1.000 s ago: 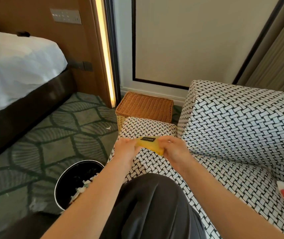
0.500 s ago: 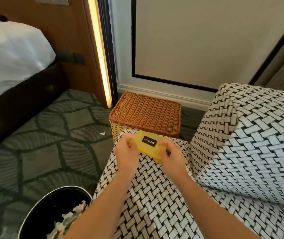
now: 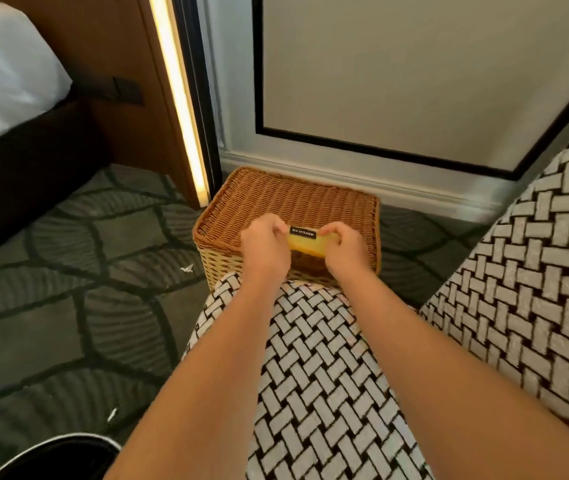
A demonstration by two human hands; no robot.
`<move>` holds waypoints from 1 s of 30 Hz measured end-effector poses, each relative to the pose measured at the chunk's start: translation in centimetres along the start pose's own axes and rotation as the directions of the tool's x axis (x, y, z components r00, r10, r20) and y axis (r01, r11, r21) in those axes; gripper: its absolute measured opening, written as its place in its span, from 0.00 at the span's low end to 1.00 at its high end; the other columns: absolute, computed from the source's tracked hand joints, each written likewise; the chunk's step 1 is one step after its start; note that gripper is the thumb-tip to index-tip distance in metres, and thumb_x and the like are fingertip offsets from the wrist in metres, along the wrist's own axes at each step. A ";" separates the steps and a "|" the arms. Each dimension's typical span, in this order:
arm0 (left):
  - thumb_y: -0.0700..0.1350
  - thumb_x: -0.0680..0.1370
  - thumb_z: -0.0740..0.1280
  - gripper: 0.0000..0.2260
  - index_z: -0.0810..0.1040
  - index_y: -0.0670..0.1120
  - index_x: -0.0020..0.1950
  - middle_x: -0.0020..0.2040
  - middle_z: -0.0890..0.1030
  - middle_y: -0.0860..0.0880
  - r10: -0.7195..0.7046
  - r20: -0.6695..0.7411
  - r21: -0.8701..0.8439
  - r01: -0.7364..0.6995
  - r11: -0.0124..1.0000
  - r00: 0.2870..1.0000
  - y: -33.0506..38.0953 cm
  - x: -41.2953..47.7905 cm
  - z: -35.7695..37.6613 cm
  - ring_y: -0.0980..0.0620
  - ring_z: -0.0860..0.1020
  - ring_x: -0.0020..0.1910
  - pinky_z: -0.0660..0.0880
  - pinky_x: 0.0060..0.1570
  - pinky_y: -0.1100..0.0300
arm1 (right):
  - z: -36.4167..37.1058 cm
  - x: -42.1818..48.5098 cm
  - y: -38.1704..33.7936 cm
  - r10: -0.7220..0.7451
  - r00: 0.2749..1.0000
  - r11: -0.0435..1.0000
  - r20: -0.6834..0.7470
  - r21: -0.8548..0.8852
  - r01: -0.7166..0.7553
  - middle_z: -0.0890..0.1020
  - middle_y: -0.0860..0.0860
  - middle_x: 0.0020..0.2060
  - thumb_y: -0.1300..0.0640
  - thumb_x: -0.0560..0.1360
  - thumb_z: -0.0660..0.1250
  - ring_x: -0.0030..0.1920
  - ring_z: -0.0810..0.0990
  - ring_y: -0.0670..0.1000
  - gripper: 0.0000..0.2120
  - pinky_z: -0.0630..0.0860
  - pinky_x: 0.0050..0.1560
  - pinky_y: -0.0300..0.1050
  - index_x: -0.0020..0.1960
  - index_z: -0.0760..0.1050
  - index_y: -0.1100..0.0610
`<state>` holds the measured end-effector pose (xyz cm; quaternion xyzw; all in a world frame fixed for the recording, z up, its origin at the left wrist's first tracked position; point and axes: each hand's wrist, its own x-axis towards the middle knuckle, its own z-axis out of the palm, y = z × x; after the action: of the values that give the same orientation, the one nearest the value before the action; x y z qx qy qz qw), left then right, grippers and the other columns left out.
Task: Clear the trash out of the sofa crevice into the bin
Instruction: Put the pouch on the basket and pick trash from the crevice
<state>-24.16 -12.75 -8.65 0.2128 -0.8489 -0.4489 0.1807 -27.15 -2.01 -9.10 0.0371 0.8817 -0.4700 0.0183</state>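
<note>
Hands lead: the left hand point(image 3: 264, 244) and the right hand point(image 3: 343, 249) each pinch one end of a yellow packet point(image 3: 305, 242) with a black label, held just over the wicker basket point(image 3: 276, 199); the sofa arm point(image 3: 310, 341) lies on the near side of the basket; the bin point(image 3: 51, 452) sits well to its near left, only the rim showing; the step looks like carrying found trash; next, the packet must travel from the basket to above the bin before either hand lets go.

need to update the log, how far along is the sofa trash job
Done: unclear, little of the round black bin shows. In hand: left hand and right hand grip a yellow black-labelled packet over the brown wicker basket. Left: binning it, plus white scraps on the patterned carpet.
</note>
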 end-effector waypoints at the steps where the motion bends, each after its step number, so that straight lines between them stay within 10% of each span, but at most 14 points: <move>1: 0.35 0.78 0.59 0.11 0.78 0.47 0.44 0.46 0.78 0.51 -0.029 0.004 0.011 0.029 1.000 1.000 -0.1 0.7 0.5 0.55 0.75 0.41 0.73 0.39 0.63 | 0.3 0.7 0.4 -0.007 1.000 1.000 0.000 0.004 0.007 0.74 0.50 0.56 0.66 0.78 0.55 0.48 0.74 0.51 0.15 0.66 0.33 0.39 0.54 0.76 0.53; 4: 0.37 0.79 0.58 0.11 0.79 0.46 0.54 0.56 0.77 0.47 -0.066 0.119 0.076 0.057 0.995 0.991 -0.6 2.2 1.9 0.50 0.75 0.50 0.71 0.47 0.60 | 1.1 2.4 1.5 -0.029 1.000 1.000 0.008 -0.007 0.029 0.74 0.53 0.58 0.65 0.79 0.54 0.52 0.74 0.54 0.16 0.67 0.36 0.39 0.58 0.74 0.51; 9: 0.45 0.81 0.56 0.18 0.67 0.50 0.71 0.75 0.59 0.47 -0.176 0.386 0.392 0.012 0.920 0.906 -1.6 2.5 3.1 0.43 0.65 0.70 0.63 0.68 0.47 | 2.2 3.7 3.4 0.116 0.961 0.929 0.253 -0.369 -0.015 0.62 0.56 0.72 0.66 0.77 0.52 0.72 0.57 0.59 0.28 0.59 0.70 0.56 0.75 0.54 0.49; 12: 0.47 0.80 0.56 0.12 0.77 0.46 0.54 0.54 0.79 0.45 -0.025 0.222 0.363 -0.058 0.930 0.975 -0.9 1.6 2.2 0.44 0.76 0.53 0.73 0.55 0.48 | 1.6 3.2 3.1 0.115 0.980 0.882 0.161 -0.470 -0.026 0.61 0.54 0.72 0.61 0.79 0.51 0.72 0.57 0.57 0.24 0.58 0.70 0.57 0.75 0.54 0.52; 15: 0.47 0.80 0.56 0.15 0.73 0.45 0.37 0.37 0.76 0.47 0.193 0.176 0.299 -0.239 0.924 0.965 -0.1 -0.7 0.6 0.46 0.76 0.38 0.73 0.38 0.52 | 1.0 1.2 2.1 -0.058 0.980 0.816 0.191 -0.557 0.157 0.72 0.54 0.61 0.60 0.78 0.53 0.64 0.68 0.56 0.16 0.69 0.61 0.57 0.65 0.67 0.56; 23: 0.45 0.79 0.59 0.11 0.81 0.47 0.46 0.45 0.83 0.50 0.361 0.256 0.298 -0.428 0.853 0.897 -0.4 -8.7 -3.9 0.52 0.78 0.44 0.74 0.53 0.52 | -4.4 -8.5 0.1 -0.166 0.928 0.602 0.334 -0.711 0.363 0.79 0.53 0.53 0.50 0.81 0.44 0.55 0.78 0.57 0.15 0.73 0.54 0.54 0.62 0.64 0.52; 26: 0.45 0.79 0.60 0.14 0.77 0.47 0.63 0.64 0.77 0.51 0.293 0.286 0.222 -0.361 0.906 0.912 -0.6 -12.2 -5.6 0.53 0.75 0.61 0.70 0.64 0.53 | -5.6 -12.7 1.1 -0.142 0.917 0.562 0.372 -0.732 0.384 0.57 0.49 0.74 0.50 0.81 0.42 0.74 0.54 0.54 0.22 0.54 0.72 0.57 0.74 0.53 0.54; 30: 0.47 0.79 0.62 0.15 0.75 0.48 0.65 0.68 0.72 0.54 0.179 0.390 0.180 -0.265 0.947 0.904 -0.8 -17.0 -8.3 0.54 0.70 0.68 0.68 0.67 0.52 | -7.7 -18.4 2.7 -0.062 0.908 0.598 0.414 -0.713 0.366 0.35 0.51 0.74 0.47 0.81 0.38 0.73 0.32 0.52 0.26 0.35 0.73 0.53 0.74 0.32 0.53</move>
<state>-5.54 -9.94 -6.83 0.0456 -0.9323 -0.3563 0.0428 -8.57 5.02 -5.83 -0.1659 0.9767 -0.0403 0.1299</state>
